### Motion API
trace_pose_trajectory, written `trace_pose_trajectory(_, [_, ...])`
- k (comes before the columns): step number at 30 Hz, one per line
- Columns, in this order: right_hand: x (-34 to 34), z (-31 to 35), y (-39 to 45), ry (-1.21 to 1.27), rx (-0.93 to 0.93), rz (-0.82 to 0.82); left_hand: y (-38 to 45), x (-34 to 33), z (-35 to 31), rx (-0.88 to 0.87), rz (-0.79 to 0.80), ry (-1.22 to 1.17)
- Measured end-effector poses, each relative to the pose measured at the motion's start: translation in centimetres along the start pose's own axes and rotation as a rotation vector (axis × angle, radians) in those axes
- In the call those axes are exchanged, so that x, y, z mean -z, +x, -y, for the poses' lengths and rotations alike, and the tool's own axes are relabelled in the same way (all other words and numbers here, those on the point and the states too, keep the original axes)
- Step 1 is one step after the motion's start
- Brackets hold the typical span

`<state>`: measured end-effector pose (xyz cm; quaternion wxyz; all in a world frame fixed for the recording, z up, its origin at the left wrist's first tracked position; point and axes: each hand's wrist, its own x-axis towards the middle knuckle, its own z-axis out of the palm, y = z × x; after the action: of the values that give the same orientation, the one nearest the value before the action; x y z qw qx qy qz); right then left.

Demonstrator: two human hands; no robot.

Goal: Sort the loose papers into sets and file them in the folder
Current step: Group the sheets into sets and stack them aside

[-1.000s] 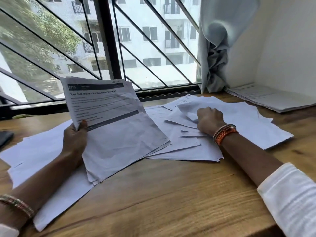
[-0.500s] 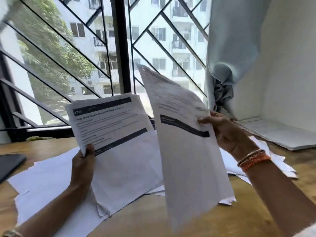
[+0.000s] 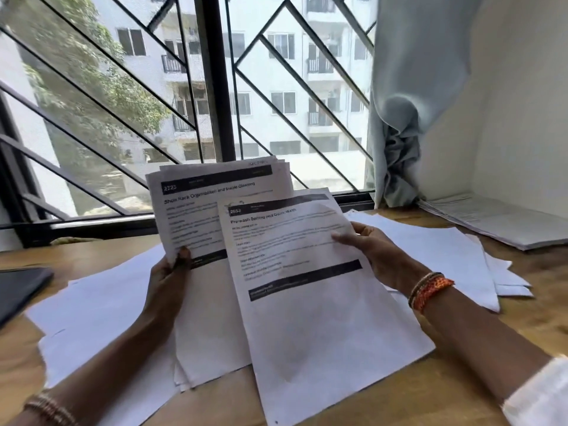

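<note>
Head view, read from left to right: a dark flat object (image 3: 18, 290) lies at the far left edge of the wooden table (image 3: 353, 407); whether it is the folder cannot be told. Loose sheets (image 3: 92, 315) are spread flat on the left part of the table, blank side up, so their headings cannot be read where they lie.

The left hand (image 3: 167, 282) is closed on a held stack (image 3: 212, 216), with the thumb pressed on the front face near the lower left edge and the fingers hidden behind. The stack is kept raised and tilted toward the camera, so that its top heading, which reads roughly "Shoe Rack Organisation", is kept legible as a reference.

The single sheet (image 3: 307, 302) is pinched at its right edge by the right hand (image 3: 373, 253), thumb on the printed face and fingers behind. It is held just in front of the stack and overlaps its lower right part, with the two headings one above the other. This placement is judged to serve comparison: the sheet's number and its "Pre-wash Sorting" heading differ from the stack's, so a separate set is probably called for.

Further loose papers (image 3: 455, 253) are fanned on the right part of the table behind the right wrist. A neat pile (image 3: 498, 219) lies apart at the far right against the wall, below the curtain (image 3: 408, 118), and is judged to be a set already put aside.
</note>
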<state>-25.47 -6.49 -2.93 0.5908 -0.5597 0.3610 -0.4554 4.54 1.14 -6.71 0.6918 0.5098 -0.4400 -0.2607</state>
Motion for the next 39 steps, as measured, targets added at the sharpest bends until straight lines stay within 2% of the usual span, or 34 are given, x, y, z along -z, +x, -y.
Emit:
trace_pose_trajectory(2, [0.1,-0.2,0.3,-0.018,0.073,0.018,-0.1,0.0,0.0,-0.003,0.026,-0.009])
trace_pose_trajectory(6, [0.0,-0.2,0.3,-0.223,0.367,-0.001,-0.2,0.0,0.0,-0.017,0.065,-0.033])
trace_pose_trajectory(8, [-0.1,0.1,0.0,-0.311,0.436,0.009,-0.2,0.1,0.0,-0.03,0.067,-0.043])
trace_pose_trajectory(20, [-0.1,-0.3,0.2,-0.254,0.413,0.043,-0.1,0.1,-0.2,-0.038,0.064,-0.094])
trace_pose_trajectory(28, [0.0,0.6,-0.1,-0.166,0.484,0.076,0.1,0.5,0.2,0.039,0.062,-0.118])
trace_pose_trajectory(32, [0.2,0.8,0.0,-0.238,0.512,0.088,0.0,0.4,0.1,0.04,0.054,-0.104])
trace_pose_trajectory(34, [0.6,1.3,0.4,-0.392,0.611,-0.079,0.2,0.5,-0.1,0.015,-0.016,-0.107])
trace_pose_trajectory(37, [2.3,3.3,1.6,-0.956,0.927,-0.655,0.9,1.1,-0.4,-0.034,-0.152,-0.103])
trace_pose_trajectory(39, [2.6,4.7,2.2,-1.081,1.049,-0.955,1.3,1.6,-0.6,-0.045,-0.197,-0.11])
